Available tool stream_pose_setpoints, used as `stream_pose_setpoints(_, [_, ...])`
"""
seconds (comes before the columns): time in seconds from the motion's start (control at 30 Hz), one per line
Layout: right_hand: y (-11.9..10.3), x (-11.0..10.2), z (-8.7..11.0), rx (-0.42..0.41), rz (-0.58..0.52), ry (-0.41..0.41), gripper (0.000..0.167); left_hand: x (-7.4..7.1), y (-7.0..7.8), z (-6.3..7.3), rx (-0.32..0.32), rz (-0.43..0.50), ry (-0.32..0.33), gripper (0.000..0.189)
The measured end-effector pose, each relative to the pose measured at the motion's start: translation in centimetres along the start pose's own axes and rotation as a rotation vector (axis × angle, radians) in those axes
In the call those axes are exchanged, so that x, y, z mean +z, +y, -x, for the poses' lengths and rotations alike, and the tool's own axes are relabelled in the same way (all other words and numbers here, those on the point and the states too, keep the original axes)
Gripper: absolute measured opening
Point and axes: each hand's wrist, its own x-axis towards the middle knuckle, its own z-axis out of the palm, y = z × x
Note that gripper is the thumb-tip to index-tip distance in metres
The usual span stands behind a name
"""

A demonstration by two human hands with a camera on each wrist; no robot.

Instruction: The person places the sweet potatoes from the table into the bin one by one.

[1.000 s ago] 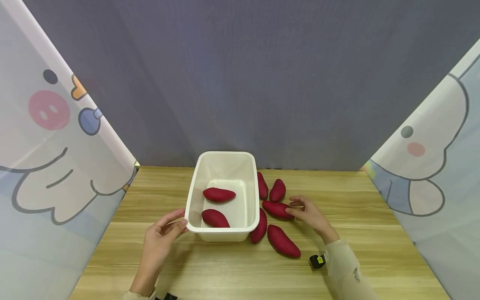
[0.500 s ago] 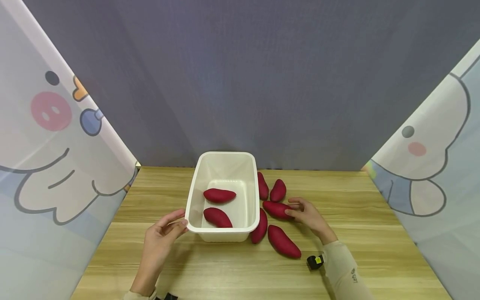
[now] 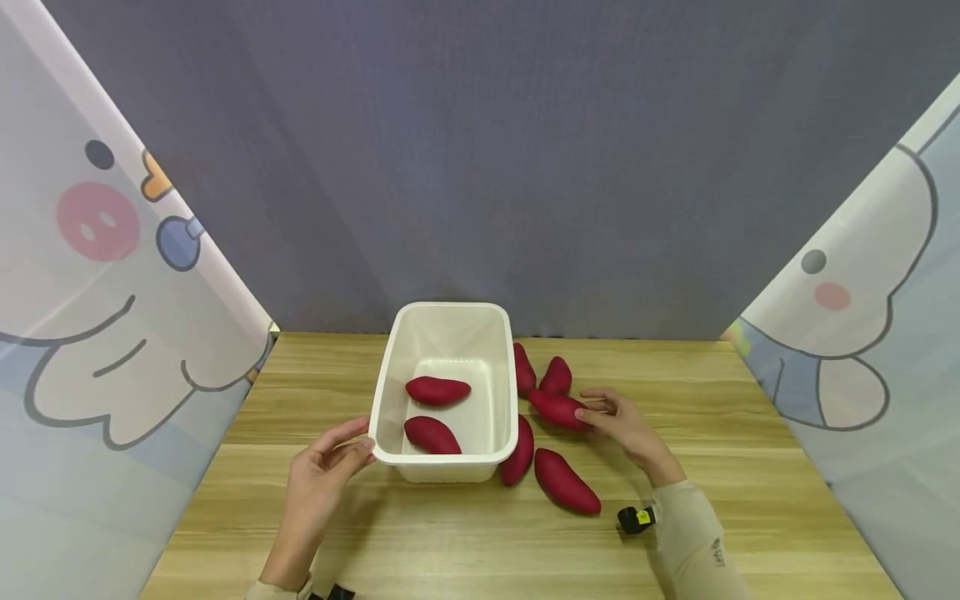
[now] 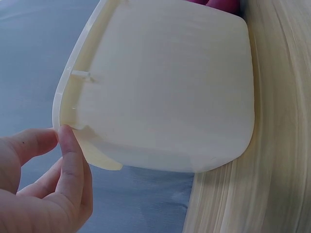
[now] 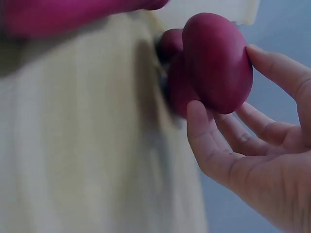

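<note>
A red sweet potato (image 3: 557,410) is to the right of the box, lying crosswise. The right hand (image 3: 628,429) holds it by its right end, its grip closed with thumb and fingers on opposite sides, as the right wrist view also shows. Its left end hides part of a small sweet potato (image 3: 557,375) behind it; whether the two touch, I cannot tell.

Around it are three more of the same red: a far sweet potato (image 3: 523,371) just beside the box's right side, a near sweet potato (image 3: 519,454) partly hidden by the box's rim, and a long sweet potato (image 3: 567,482) lying slantwise closer to the person, apart from the box.

The white box (image 3: 442,460) stands upright on the worktop (image 3: 450,542). Two sweet potatoes lie in it: a middle one (image 3: 438,390), set crosswise, and a front one (image 3: 432,436), slanted and partly cut off from sight by the near rim.

At the box's near left corner, the left hand (image 3: 325,477) pinches the rim, its grip together on it between thumb and fingertips; the left wrist view shows this from the side.

The right arm wears a beige sleeve (image 3: 693,533), with a small black device (image 3: 636,520) at the wrist. A dark grey cloth (image 3: 480,167) hangs behind the worktop, flanked by a left cartoon sheet (image 3: 75,292) and a right cartoon sheet (image 3: 862,333).
</note>
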Motion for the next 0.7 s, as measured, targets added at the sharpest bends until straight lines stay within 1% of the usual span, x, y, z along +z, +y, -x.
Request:
stream_pose_setpoints(0.17, [-2.8, -0.3, -0.4, -0.061, -0.046, -0.004, 0.052, 0.0, -0.1, -0.1, 0.001, -0.001, 0.001, 0.039])
stream_pose_setpoints(0.3, [-5.7, -0.5, -0.8, -0.118, -0.052, 0.01, 0.051, -0.1, -0.2, -0.2, -0.004, -0.007, -0.005, 0.039])
stream_pose_setpoints(0.4, [-8.2, -0.2, -1.4, -0.142, -0.048, 0.01, 0.054, -0.1, -0.1, -0.1, -0.003, -0.015, -0.007, 0.038])
stream_pose_setpoints(0.53, [-11.5, 1.2, -2.8, -0.174, -0.018, 0.012, 0.052, -0.2, 0.1, 0.0, 0.006, -0.025, -0.007, 0.038])
stream_pose_setpoints(0.7, [-15.2, 4.1, -4.8, -0.185, 0.013, 0.017, 0.051, -0.2, 0.0, -0.1, 0.009, -0.031, -0.021, 0.039])
